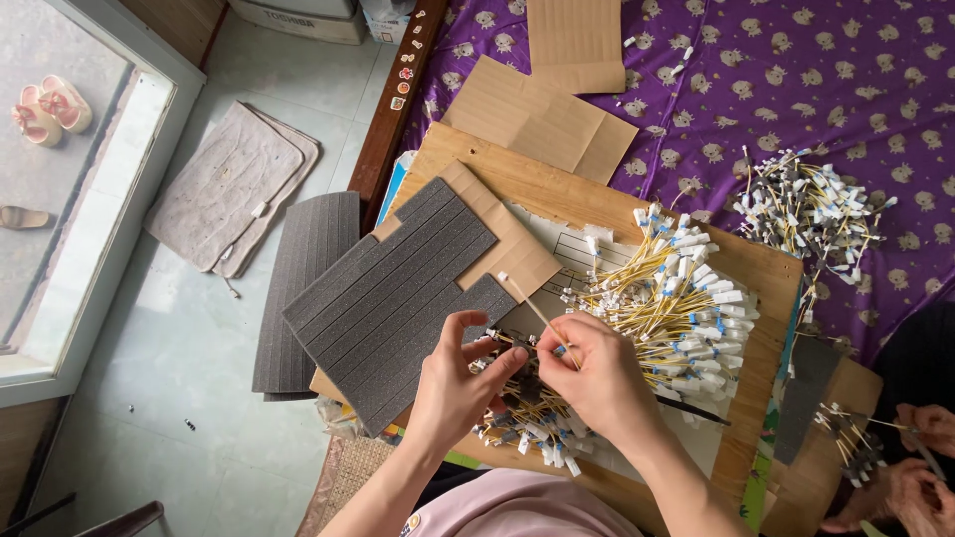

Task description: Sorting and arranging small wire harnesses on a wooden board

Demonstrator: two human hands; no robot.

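yellow lead [542,316] pinched in my right hand [595,376], my left hand [460,383] closed on a small connector [500,341] above the wooden board [557,194]. seemingly mid-assembly; next calls for seating it steadily beside the grey foam sheet [398,293].

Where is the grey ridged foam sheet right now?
In the head view, the grey ridged foam sheet lies on the wooden board, left of the pile of yellow cables, just above the left hand.
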